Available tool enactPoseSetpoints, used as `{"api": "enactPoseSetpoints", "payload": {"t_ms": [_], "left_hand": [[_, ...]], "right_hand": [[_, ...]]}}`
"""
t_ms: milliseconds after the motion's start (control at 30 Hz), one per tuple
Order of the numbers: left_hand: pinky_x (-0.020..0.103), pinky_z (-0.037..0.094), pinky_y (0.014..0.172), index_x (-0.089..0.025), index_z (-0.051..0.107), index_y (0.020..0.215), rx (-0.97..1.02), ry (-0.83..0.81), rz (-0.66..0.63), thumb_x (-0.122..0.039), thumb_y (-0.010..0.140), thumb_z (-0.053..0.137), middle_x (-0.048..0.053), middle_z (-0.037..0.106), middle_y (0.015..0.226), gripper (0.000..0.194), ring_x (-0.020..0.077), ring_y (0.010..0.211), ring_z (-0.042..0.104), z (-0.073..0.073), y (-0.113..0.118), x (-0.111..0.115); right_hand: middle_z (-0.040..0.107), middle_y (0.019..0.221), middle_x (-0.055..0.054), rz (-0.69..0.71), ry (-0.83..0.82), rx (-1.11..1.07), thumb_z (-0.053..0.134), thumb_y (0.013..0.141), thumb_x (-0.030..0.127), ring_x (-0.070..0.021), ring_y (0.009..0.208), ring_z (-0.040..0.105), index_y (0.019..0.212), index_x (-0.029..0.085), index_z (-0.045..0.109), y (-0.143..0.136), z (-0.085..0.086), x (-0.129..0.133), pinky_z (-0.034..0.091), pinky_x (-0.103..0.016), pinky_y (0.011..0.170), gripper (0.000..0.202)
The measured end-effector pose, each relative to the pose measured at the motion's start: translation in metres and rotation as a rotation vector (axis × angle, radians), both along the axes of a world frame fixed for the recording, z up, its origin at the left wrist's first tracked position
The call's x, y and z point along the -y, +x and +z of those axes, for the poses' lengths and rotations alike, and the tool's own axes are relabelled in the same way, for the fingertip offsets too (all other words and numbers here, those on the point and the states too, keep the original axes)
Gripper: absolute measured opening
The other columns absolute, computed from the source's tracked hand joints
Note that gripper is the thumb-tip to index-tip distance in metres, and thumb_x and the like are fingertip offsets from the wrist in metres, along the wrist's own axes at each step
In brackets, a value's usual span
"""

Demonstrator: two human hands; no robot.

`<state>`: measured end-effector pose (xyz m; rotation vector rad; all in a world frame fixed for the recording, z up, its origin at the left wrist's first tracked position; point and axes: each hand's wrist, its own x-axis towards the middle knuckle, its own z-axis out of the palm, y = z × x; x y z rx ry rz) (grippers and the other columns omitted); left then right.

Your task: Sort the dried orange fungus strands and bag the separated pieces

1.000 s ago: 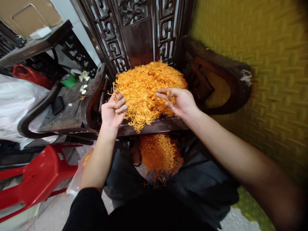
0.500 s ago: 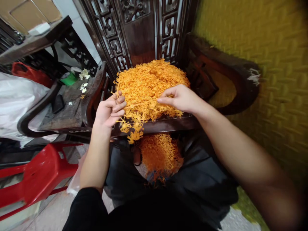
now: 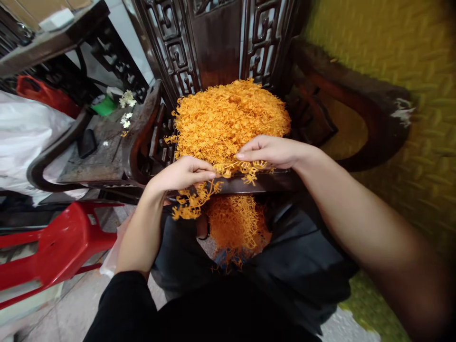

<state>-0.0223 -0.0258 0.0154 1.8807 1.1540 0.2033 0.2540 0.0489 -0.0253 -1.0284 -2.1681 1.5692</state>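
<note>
A large heap of orange, branching plastic-like pieces lies on the seat of a dark carved wooden chair. In front of the heap, my left hand is closed in a pinch on an orange strand, whose clusters hang below the fingers over the seat's front edge. My right hand pinches an orange piece at the heap's front right. Thin orange stems span the small gap between the two hands. More orange strands sit lower down, between the knees.
On the left stand a red plastic stool and a second wooden chair holding a dark phone-like object, a green roll and small white pieces. White bags lie beyond. A yellow textured surface is at right.
My left hand has moved right and down, turning palm-down, closer to my right hand. Orange clusters now hang beside my right hand's fingers too. The camera view has shifted slightly.
</note>
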Motion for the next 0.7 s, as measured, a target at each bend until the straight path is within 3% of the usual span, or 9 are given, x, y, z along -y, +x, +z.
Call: {"api": "enactPoseSetpoints", "payload": {"t_ms": [100,200,267,433,567,700], "left_hand": [[0.024,0.042,0.062,-0.017,0.080,0.093,-0.035,0.013,-0.024,-0.048,0.095,0.064,0.001,0.071,0.076,0.035,0.0106,0.065,0.055,0.006,-0.008,-0.001],[0.024,0.042,0.061,-0.017,0.081,0.089,-0.102,0.007,-0.067,-0.043,0.093,0.064,0.001,0.072,0.075,0.031,0.0108,0.063,0.056,0.011,-0.017,0.001],[0.024,0.042,0.061,-0.017,0.081,0.086,-0.143,0.036,-0.050,-0.041,0.093,0.064,0.001,0.073,0.074,0.030,0.0112,0.063,0.056,0.012,-0.021,0.002],[0.027,0.045,0.067,-0.018,0.082,0.086,-0.278,0.232,-0.002,-0.038,0.092,0.064,0.003,0.079,0.081,0.027,0.0147,0.067,0.064,0.011,-0.030,-0.005],[0.030,0.045,0.072,-0.020,0.083,0.091,-0.414,0.361,0.022,-0.038,0.092,0.063,0.004,0.081,0.084,0.026,0.0173,0.069,0.067,0.008,-0.038,-0.016],[0.036,0.044,0.077,-0.025,0.083,0.089,-0.506,0.496,0.127,-0.038,0.090,0.065,0.004,0.079,0.082,0.022,0.0238,0.078,0.069,0.000,-0.039,-0.028]], "right_hand": [[0.045,0.056,0.004,0.331,-0.155,0.103,0.072,0.079,0.075,-0.0086,0.051,0.034,0.077,0.020,0.070,0.007,0.004,-0.004,0.025,-0.025,0.051,0.055],[0.046,0.055,0.004,0.465,-0.160,0.180,0.071,0.084,0.068,-0.0080,0.049,0.034,0.081,0.019,0.075,0.009,0.005,-0.004,0.023,-0.025,0.049,0.049],[0.048,0.055,0.004,0.458,-0.144,0.203,0.069,0.086,0.065,-0.0082,0.049,0.034,0.076,0.018,0.073,0.005,0.005,0.000,0.024,-0.025,0.049,0.048],[0.067,0.070,-0.002,0.461,0.020,0.208,0.069,0.086,0.055,-0.0129,0.060,0.052,0.074,0.018,0.075,-0.012,0.002,0.010,0.038,-0.027,0.058,0.039],[0.062,0.063,0.000,0.403,0.136,0.268,0.065,0.087,0.045,-0.0119,0.054,0.047,0.070,0.020,0.071,-0.021,-0.009,0.007,0.035,-0.028,0.054,0.031],[0.056,0.055,0.001,0.301,0.294,0.311,0.066,0.082,0.034,-0.0120,0.048,0.043,0.063,0.020,0.066,-0.034,-0.013,0.002,0.031,-0.030,0.050,0.023]]}}
